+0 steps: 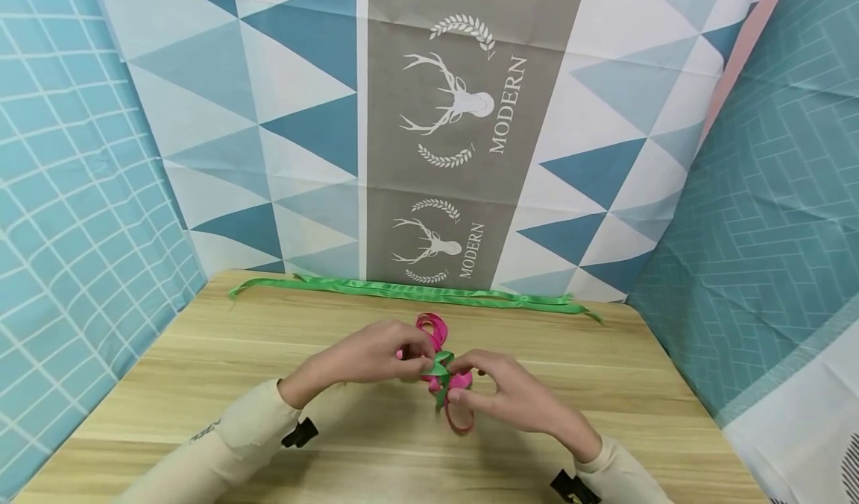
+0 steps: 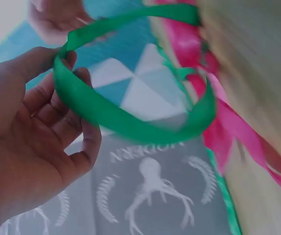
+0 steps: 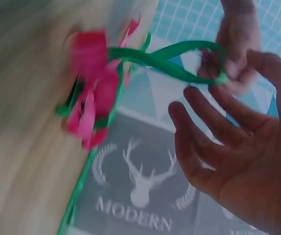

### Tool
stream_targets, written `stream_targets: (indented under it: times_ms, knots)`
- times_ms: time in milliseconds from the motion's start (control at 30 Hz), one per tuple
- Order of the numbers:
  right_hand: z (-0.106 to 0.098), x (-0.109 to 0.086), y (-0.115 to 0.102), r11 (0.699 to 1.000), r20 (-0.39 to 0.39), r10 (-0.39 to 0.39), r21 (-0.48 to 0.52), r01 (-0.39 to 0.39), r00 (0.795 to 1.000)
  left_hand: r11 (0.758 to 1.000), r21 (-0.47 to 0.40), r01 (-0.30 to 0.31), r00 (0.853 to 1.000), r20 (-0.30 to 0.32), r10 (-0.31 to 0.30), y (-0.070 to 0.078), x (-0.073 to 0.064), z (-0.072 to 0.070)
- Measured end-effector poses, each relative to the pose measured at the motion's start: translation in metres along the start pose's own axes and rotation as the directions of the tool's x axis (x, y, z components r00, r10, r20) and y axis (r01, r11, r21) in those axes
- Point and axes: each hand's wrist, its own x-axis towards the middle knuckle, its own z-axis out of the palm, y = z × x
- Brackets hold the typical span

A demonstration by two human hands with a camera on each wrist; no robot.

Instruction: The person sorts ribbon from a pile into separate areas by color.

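Observation:
A pink ribbon bow [image 1: 435, 326] lies mid-table, with a green ribbon [image 2: 120, 128] running from its middle. Between thumb and forefinger, my left hand [image 1: 379, 351] pinches the green ribbon, which stands up as a raised loop in the left wrist view. My right hand [image 3: 238, 147] has its fingers spread and slightly bent beside that loop, holding nothing. From above, the right hand sits just right of the bow and overlaps its edge. The pink loops [image 3: 90, 55] are blurred in the right wrist view, and both hands partly cover the bow in the head view.
Long green ribbons [image 1: 403, 291] stretch along the back edge of the wooden table [image 1: 268, 414]. Behind them rises a patterned cloth [image 1: 456, 191] with deer heads. Blue cloths hang at the left [image 1: 60, 191] and right [image 1: 751, 228]. Each wrist has a black mount under it.

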Motion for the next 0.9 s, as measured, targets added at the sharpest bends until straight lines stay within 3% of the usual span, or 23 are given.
stream_targets:
  times_ms: [133, 200, 333, 433, 500, 600, 900]
  knots:
    - [0.005, 0.012, 0.001, 0.98, 0.063, 0.027, 0.197, -0.039, 0.998, 0.995, -0.082, -0.055, 0.998, 0.039, 0.059, 0.016, -0.001, -0.006]
    - [0.003, 0.013, 0.008, 0.934, 0.118, 0.033, 0.349, -0.073, 0.992, 0.99, -0.114, -0.084, 0.994, 0.062, 0.092, 0.021, -0.002, -0.009]
    - [0.001, 0.01, 0.025, 0.803, 0.221, 0.013, 0.578, -0.142, 0.975, 0.978, -0.151, -0.14, 0.984, 0.085, 0.154, 0.026, -0.005, -0.01]
    - [0.003, 0.006, 0.031, 0.732, 0.249, -0.009, 0.662, -0.163, 0.968, 0.973, -0.159, -0.169, 0.978, 0.092, 0.185, 0.026, -0.008, -0.009]
    - [0.005, 0.004, 0.033, 0.712, 0.235, -0.018, 0.685, -0.153, 0.972, 0.972, -0.158, -0.173, 0.978, 0.093, 0.189, 0.026, -0.01, -0.008]
    - [0.004, 0.001, 0.031, 0.725, 0.189, -0.006, 0.677, -0.126, 0.982, 0.974, -0.163, -0.155, 0.981, 0.093, 0.172, 0.022, -0.014, -0.008]
    - [-0.02, -0.012, 0.028, 0.854, 0.069, 0.123, 0.5, -0.141, 0.99, 0.975, -0.223, -0.011, 0.995, 0.092, 0.033, 0.012, -0.039, -0.018]
